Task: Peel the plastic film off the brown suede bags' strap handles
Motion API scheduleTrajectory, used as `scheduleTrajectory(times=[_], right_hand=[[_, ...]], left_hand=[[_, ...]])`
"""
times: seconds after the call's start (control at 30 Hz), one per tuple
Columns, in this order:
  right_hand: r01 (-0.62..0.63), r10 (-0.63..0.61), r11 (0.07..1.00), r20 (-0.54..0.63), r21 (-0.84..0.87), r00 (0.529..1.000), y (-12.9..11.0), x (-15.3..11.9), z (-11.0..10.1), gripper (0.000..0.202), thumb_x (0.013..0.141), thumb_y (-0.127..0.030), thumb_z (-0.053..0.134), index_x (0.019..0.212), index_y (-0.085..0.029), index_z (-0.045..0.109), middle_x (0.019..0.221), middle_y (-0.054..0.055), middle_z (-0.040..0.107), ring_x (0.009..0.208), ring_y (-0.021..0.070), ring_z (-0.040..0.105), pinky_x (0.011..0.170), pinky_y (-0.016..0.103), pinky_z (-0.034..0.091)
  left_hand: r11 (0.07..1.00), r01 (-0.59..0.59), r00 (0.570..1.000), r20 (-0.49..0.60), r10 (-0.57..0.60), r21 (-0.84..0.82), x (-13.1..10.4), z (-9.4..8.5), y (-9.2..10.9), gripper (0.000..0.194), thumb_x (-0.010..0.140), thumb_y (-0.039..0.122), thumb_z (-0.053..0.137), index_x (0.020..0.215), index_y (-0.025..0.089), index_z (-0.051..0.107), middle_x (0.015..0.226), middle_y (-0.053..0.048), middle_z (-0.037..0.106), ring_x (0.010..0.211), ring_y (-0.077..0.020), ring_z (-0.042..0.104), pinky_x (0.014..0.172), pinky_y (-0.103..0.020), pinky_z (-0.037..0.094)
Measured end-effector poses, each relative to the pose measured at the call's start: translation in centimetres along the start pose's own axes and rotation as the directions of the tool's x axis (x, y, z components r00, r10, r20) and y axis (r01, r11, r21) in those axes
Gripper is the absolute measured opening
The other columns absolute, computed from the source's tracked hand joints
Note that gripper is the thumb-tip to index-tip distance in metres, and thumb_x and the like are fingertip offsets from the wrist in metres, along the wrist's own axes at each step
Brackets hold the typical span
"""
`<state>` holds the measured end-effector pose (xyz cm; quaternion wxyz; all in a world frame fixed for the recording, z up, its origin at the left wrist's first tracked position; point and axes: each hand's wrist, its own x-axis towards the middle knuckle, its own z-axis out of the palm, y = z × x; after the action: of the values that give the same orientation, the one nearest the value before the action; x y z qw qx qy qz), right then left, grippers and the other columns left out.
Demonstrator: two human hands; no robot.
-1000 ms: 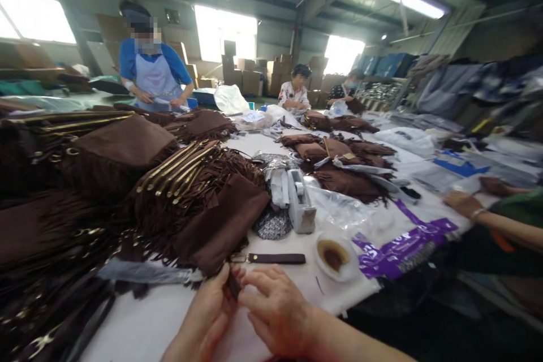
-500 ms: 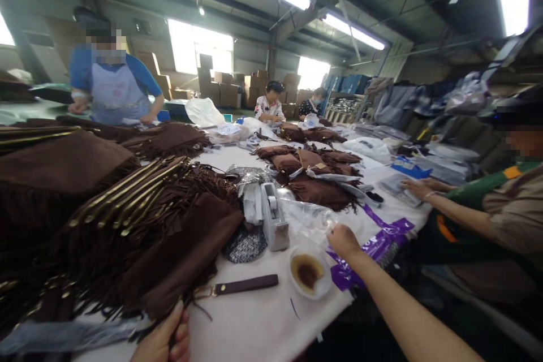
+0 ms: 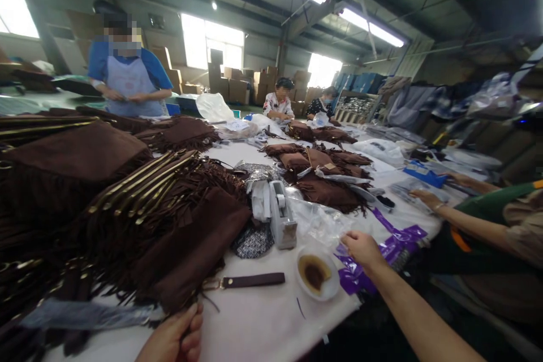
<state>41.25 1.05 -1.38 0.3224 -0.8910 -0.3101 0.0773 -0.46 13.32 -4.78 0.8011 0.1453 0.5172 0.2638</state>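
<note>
The brown fringed bag (image 3: 193,249) lies at 11 o'clock of the left hand (image 3: 176,335), its near corner pinched between the thumb and curled fingers. At the left hand's 1 o'clock, a dark wrist strap (image 3: 258,280) rests on the counter (image 3: 254,322). The right hand (image 3: 361,248) — fingers bent, nearly closed — touches the edge of the clear plastic bags (image 3: 318,220) at its 10 o'clock; the bowl (image 3: 317,274) of brown liquid sits near its 8 o'clock.
</note>
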Motion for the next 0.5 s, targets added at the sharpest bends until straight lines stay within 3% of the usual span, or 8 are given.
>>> scheduleTrajectory(times=[0.03, 0.1, 0.17, 0.23, 0.3, 0.4, 0.5], right_hand=[[-0.068, 0.057, 0.976, 0.060, 0.207, 0.997, -0.2, -1.5, -0.2, 0.022, 0.080, -0.037, 0.057, 0.073, -0.017, 0.064, 0.055, 0.002, 0.056, 0.041, 0.0117, 0.043, 0.041, 0.025, 0.030], [-0.241, 0.105, 0.752, 0.250, 0.613, 0.963, -1.5, -5.0, 0.0, 0.025, 0.076, -0.042, 0.066, 0.079, -0.018, 0.061, 0.063, -0.001, 0.056, 0.039, 0.0061, 0.033, 0.039, 0.022, 0.022], [-0.342, 0.043, 0.553, 0.384, 0.760, 0.922, -3.9, -8.5, 1.1, 0.029, 0.071, -0.040, 0.077, 0.078, -0.017, 0.061, 0.064, -0.003, 0.053, 0.040, 0.0030, 0.032, 0.040, 0.019, 0.020], [-0.414, -0.060, 0.471, 0.496, 0.779, 0.866, -6.9, -11.7, 3.0, 0.028, 0.072, -0.039, 0.078, 0.079, -0.016, 0.064, 0.064, -0.003, 0.051, 0.041, 0.0018, 0.032, 0.041, 0.019, 0.017], [-0.462, -0.172, 0.442, 0.578, 0.769, 0.797, -9.9, -14.3, 5.4, 0.028, 0.074, -0.039, 0.077, 0.078, -0.015, 0.064, 0.063, -0.003, 0.052, 0.042, 0.0019, 0.034, 0.042, 0.020, 0.016], [-0.501, -0.311, 0.478, 0.673, 0.721, 0.672, -13.2, -17.5, 9.3, 0.029, 0.078, -0.042, 0.073, 0.079, -0.015, 0.065, 0.064, -0.002, 0.054, 0.041, 0.0027, 0.037, 0.042, 0.021, 0.016], [-0.511, -0.367, 0.558, 0.747, 0.654, 0.555, -14.5, -19.9, 12.6, 0.033, 0.080, -0.048, 0.070, 0.083, -0.015, 0.064, 0.066, -0.002, 0.056, 0.040, 0.0032, 0.038, 0.041, 0.021, 0.017]], left_hand=[[1.000, 0.014, 1.000, 0.024, -0.014, -0.004, 0.1, 0.0, 0.0, 0.020, 0.077, 0.021, 0.069, 0.072, 0.016, 0.051, 0.061, 0.007, 0.038, 0.039, -0.0023, 0.033, 0.036, -0.014, 0.026], [1.000, 0.018, 0.998, 0.068, -0.018, -0.003, 0.2, 0.0, 0.1, 0.021, 0.077, 0.022, 0.070, 0.073, 0.015, 0.050, 0.062, 0.007, 0.039, 0.040, -0.0015, 0.030, 0.036, -0.013, 0.019], [1.000, 0.012, 0.993, 0.115, -0.014, 0.013, 0.1, 0.0, 0.1, 0.023, 0.076, 0.024, 0.073, 0.077, 0.015, 0.052, 0.064, 0.005, 0.044, 0.041, -0.0008, 0.029, 0.037, -0.013, 0.016], [0.999, 0.016, 0.982, 0.186, -0.020, 0.028, -0.1, -0.1, 0.1, 0.026, 0.075, 0.028, 0.074, 0.081, 0.015, 0.053, 0.068, 0.003, 0.050, 0.041, 0.0003, 0.026, 0.038, -0.013, 0.013], [0.999, 0.033, 0.967, 0.252, -0.042, 0.038, -0.5, -0.2, 0.1, 0.033, 0.075, 0.037, 0.075, 0.084, 0.014, 0.053, 0.074, 0.001, 0.056, 0.040, 0.0015, 0.022, 0.038, -0.013, 0.010], [0.997, 0.068, 0.945, 0.318, -0.073, 0.029, -0.8, -0.5, 0.1, 0.043, 0.072, 0.047, 0.076, 0.086, 0.014, 0.053, 0.083, -0.004, 0.062, 0.040, 0.0027, 0.019, 0.039, -0.014, 0.009], [1.000, 0.008, 0.919, 0.394, -0.010, 0.007, -0.8, -1.1, -0.1, 0.043, 0.069, 0.044, 0.079, 0.079, 0.015, 0.051, 0.062, 0.006, 0.048, 0.040, 0.0007, 0.017, 0.039, -0.015, 0.007]])
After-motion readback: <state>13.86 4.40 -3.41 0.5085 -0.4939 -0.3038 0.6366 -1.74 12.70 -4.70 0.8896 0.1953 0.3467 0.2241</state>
